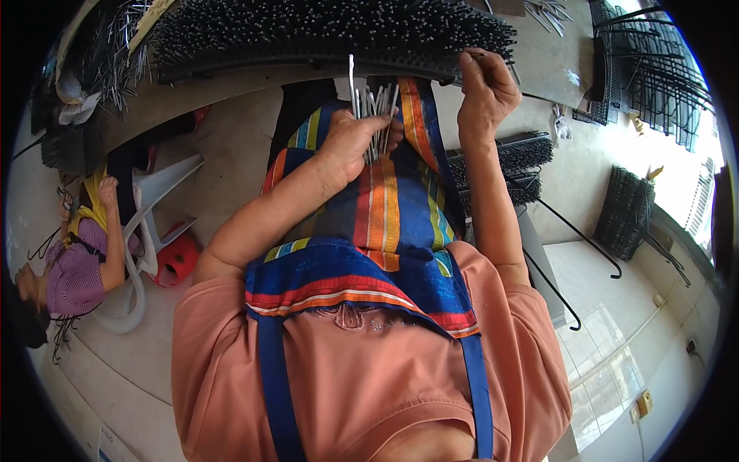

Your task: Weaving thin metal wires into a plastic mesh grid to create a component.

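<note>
A bundle of thin silvery metal rods (375, 102) stands up from my left hand (352, 142), whose fingers are closed round it above my lap. One rod rises higher than the others. At the right end of a long black rack set with dense spikes (331, 35), my right hand (489, 96) is raised with thumb and fingertips pinched together. Whatever is in that pinch is too small to make out. My striped apron (385, 208) lies beneath the bundle.
The rack lies along a table (550, 65) bearing a few loose rods (548, 11). More rods are heaped at the far left (115, 69). Black spiked racks with hooked bars (508, 165) stand right. A person in purple (81, 269) sits left beside a white chair (158, 192).
</note>
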Demonstrator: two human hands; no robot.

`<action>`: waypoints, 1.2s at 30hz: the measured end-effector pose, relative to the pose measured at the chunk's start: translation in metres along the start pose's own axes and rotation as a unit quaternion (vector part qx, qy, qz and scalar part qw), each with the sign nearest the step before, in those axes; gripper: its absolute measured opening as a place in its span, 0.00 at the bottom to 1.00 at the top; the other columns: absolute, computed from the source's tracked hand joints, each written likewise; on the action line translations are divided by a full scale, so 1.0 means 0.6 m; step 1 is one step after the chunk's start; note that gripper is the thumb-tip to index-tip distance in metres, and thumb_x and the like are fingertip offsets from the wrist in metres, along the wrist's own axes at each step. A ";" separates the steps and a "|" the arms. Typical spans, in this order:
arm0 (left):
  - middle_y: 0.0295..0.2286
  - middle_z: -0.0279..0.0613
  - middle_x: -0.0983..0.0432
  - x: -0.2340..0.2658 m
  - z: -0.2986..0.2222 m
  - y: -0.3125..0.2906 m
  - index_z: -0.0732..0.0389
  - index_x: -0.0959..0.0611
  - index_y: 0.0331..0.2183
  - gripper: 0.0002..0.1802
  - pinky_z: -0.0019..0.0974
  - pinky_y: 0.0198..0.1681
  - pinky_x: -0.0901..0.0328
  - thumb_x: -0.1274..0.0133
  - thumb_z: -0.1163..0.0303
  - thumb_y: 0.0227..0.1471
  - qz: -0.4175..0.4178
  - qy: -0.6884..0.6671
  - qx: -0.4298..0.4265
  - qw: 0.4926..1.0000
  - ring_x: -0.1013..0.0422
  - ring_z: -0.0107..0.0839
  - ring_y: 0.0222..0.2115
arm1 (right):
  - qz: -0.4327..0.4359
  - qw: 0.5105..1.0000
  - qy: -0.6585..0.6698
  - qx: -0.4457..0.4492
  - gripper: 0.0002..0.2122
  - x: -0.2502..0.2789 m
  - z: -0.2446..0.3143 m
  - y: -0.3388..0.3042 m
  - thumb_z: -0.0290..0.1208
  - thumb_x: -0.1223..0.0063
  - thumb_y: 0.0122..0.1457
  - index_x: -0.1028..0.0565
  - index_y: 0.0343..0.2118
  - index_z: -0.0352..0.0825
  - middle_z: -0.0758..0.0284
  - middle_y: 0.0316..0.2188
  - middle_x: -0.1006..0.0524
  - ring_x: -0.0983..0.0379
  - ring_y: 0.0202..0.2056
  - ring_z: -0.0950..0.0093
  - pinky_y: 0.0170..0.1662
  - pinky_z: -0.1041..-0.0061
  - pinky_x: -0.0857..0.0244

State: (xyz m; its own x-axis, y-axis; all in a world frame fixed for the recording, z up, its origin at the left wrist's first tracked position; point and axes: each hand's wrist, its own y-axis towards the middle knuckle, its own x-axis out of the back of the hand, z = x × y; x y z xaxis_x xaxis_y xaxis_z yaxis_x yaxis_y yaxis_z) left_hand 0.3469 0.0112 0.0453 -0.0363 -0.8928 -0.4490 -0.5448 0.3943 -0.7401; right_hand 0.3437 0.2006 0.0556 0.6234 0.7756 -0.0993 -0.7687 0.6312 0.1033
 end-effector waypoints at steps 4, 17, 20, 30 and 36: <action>0.28 0.46 0.20 0.014 0.020 -0.017 0.69 0.20 0.38 0.11 0.34 0.34 0.28 0.49 0.78 0.51 0.049 0.082 0.009 0.995 0.23 0.33 0.27 | 0.031 0.979 -0.106 0.168 0.04 0.005 -0.023 0.019 0.15 0.40 0.50 0.21 0.28 0.30 0.74 0.26 0.24 0.33 0.27 0.87 0.29 0.88 0.40; 0.27 0.47 0.20 -0.007 0.004 -0.026 0.70 0.19 0.34 0.07 0.30 0.27 0.27 0.46 0.80 0.50 0.042 0.059 -0.023 0.997 0.22 0.34 0.25 | 0.062 0.969 -0.155 0.183 0.06 0.001 -0.033 0.013 0.14 0.40 0.48 0.20 0.30 0.29 0.71 0.26 0.23 0.30 0.25 0.86 0.26 0.87 0.37; 0.27 0.48 0.20 -0.010 0.001 -0.025 0.71 0.19 0.31 0.05 0.30 0.25 0.27 0.46 0.81 0.49 0.029 0.048 -0.034 0.998 0.21 0.35 0.25 | 0.065 0.964 -0.197 0.164 0.06 -0.001 -0.039 0.010 0.15 0.39 0.48 0.20 0.29 0.30 0.71 0.26 0.23 0.30 0.26 0.86 0.27 0.86 0.37; 0.30 0.49 0.19 -0.001 -0.010 0.001 0.69 0.19 0.35 0.09 0.31 0.30 0.28 0.47 0.83 0.48 0.034 0.045 -0.022 0.998 0.22 0.35 0.28 | 0.096 0.915 -0.326 0.219 0.05 -0.021 -0.004 0.036 0.18 0.41 0.49 0.19 0.30 0.31 0.68 0.22 0.23 0.27 0.24 0.82 0.29 0.84 0.36; 0.30 0.48 0.19 0.000 -0.013 0.015 0.69 0.19 0.35 0.09 0.34 0.32 0.28 0.47 0.82 0.48 0.037 0.023 -0.019 0.999 0.22 0.35 0.30 | 0.168 0.904 -0.330 0.214 0.06 -0.018 -0.003 0.048 0.20 0.41 0.50 0.18 0.32 0.35 0.68 0.24 0.23 0.26 0.26 0.79 0.30 0.82 0.34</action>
State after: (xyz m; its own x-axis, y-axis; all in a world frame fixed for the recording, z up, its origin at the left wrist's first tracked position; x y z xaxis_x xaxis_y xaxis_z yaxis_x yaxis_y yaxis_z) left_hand 0.3357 0.0127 0.0426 -0.1158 -0.8705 -0.4784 -0.5699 0.4527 -0.6858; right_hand 0.3146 0.2105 0.0579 0.4227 0.6731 0.6068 -0.8930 0.1955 0.4052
